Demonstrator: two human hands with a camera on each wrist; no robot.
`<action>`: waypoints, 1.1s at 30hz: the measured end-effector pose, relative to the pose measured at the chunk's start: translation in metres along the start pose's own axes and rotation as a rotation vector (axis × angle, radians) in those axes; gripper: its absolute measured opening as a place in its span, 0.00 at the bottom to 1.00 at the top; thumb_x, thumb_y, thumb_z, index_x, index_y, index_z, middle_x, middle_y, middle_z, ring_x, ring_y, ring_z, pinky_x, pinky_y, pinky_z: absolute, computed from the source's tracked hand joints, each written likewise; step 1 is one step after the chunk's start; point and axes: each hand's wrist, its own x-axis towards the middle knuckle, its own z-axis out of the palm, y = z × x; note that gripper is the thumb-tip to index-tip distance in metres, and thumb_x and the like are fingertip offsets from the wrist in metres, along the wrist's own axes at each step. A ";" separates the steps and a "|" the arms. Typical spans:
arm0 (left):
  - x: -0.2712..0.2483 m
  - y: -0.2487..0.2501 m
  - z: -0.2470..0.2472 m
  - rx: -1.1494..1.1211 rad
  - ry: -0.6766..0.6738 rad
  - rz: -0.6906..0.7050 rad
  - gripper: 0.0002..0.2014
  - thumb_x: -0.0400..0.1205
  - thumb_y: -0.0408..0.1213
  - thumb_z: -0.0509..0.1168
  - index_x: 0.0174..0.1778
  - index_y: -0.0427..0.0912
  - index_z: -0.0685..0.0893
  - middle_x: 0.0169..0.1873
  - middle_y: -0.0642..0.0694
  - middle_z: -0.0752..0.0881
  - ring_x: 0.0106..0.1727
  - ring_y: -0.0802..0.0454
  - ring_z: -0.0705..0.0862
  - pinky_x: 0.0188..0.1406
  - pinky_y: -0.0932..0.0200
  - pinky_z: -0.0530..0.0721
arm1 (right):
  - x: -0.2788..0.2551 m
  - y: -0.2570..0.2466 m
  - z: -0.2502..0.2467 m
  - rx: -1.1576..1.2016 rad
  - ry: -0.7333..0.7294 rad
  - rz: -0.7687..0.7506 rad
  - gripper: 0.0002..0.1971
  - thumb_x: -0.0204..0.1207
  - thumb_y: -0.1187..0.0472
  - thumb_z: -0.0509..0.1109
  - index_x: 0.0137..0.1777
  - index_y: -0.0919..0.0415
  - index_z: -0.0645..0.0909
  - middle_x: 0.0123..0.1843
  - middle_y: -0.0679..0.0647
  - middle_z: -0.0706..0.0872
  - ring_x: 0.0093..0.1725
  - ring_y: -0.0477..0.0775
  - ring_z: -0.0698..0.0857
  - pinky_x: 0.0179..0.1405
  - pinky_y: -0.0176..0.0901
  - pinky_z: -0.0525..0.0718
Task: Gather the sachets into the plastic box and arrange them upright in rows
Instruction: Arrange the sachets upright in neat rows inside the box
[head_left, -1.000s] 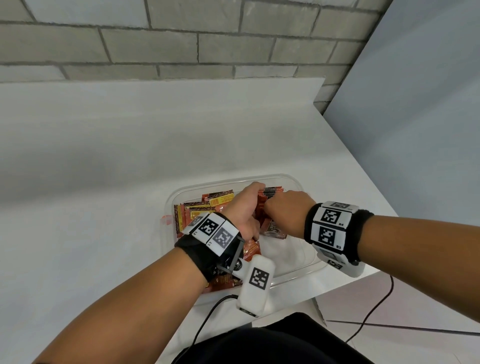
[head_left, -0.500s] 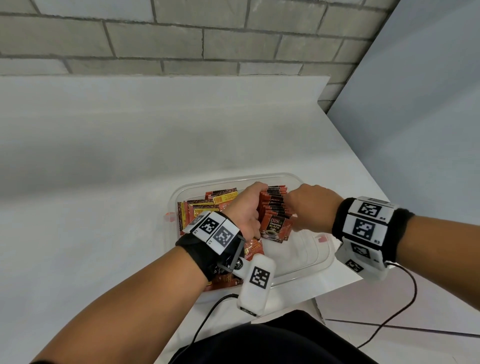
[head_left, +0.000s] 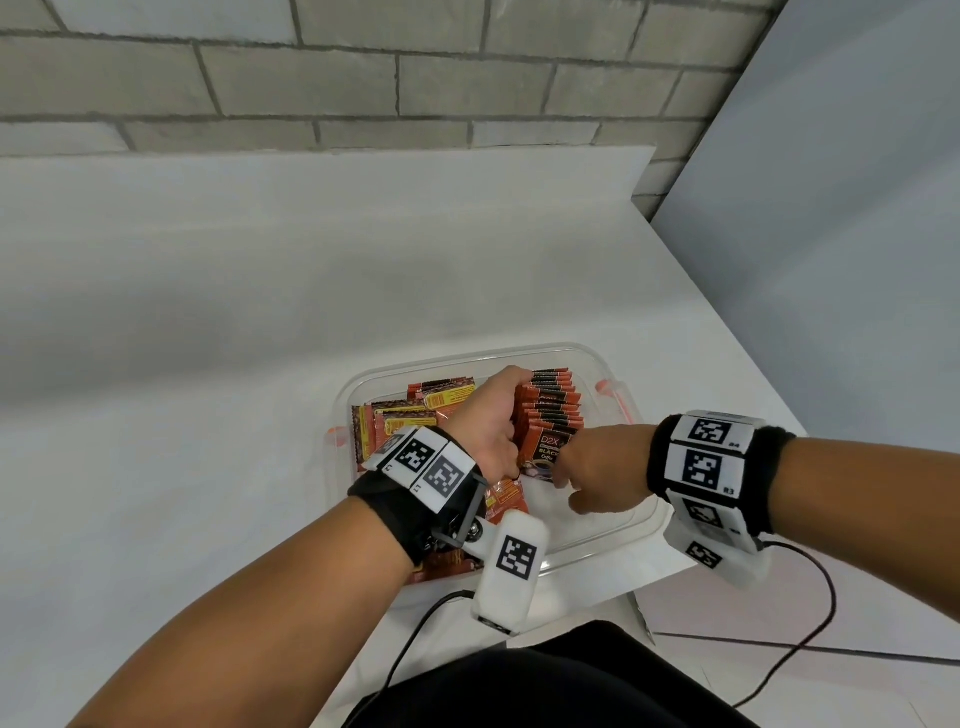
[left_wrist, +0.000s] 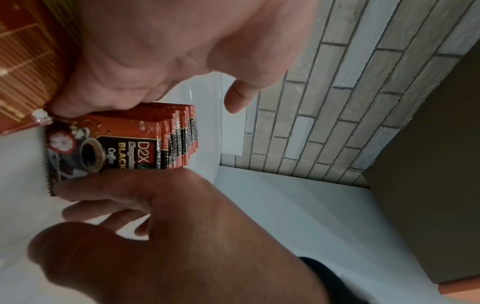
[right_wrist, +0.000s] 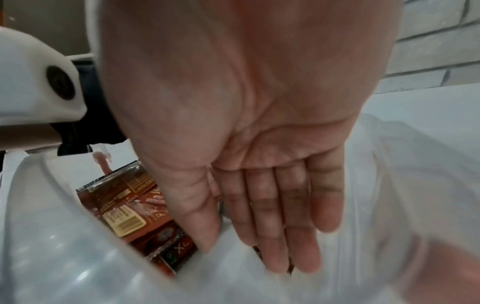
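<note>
A clear, shallow plastic box (head_left: 618, 410) with rounded corners sits near the front edge of a white counter (head_left: 208, 338), in front of a grey brick wall (head_left: 363, 67). Inside it, toward the far right, a row of red and black coffee sachets (head_left: 548, 410) stands upright, packed face to back; the nearest one shows a cup of black coffee on its front. The left hand (head_left: 493, 421) lies along the left flank of this row, fingers curled over the sachet tops, its grip clamped on the stack from that side. The right hand (head_left: 592, 467) meets the front sachet from the right, its fingers (right_wrist: 280, 216) straight and together, so its grip is flat and not closed round anything; the fingertips touch the lower edge of the front sachet in the left wrist view. To the left of the row, other red and yellow sachets (head_left: 405, 421) stand or lean in a looser group, and a few more lie flat on the box floor beneath the left wrist. Both wrists carry black bands with white tagged camera blocks.
</note>
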 end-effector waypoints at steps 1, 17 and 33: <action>0.000 0.000 0.000 0.008 0.003 -0.001 0.16 0.85 0.48 0.57 0.39 0.40 0.75 0.39 0.37 0.82 0.40 0.42 0.81 0.37 0.54 0.74 | 0.001 0.000 0.000 -0.010 -0.011 0.003 0.20 0.83 0.54 0.59 0.65 0.68 0.79 0.60 0.62 0.85 0.58 0.61 0.83 0.56 0.48 0.82; 0.013 -0.001 -0.002 0.027 -0.047 -0.016 0.15 0.83 0.51 0.58 0.46 0.42 0.79 0.60 0.34 0.85 0.54 0.41 0.84 0.37 0.55 0.75 | 0.010 -0.001 0.008 -0.035 0.037 0.029 0.16 0.83 0.54 0.59 0.56 0.67 0.81 0.45 0.56 0.81 0.42 0.54 0.78 0.43 0.43 0.79; 0.010 -0.001 -0.003 0.015 -0.073 -0.014 0.15 0.84 0.50 0.58 0.48 0.40 0.78 0.58 0.34 0.84 0.60 0.39 0.83 0.55 0.48 0.78 | 0.007 -0.001 0.007 0.032 0.031 0.042 0.14 0.83 0.55 0.60 0.50 0.65 0.80 0.40 0.54 0.79 0.41 0.53 0.78 0.41 0.42 0.75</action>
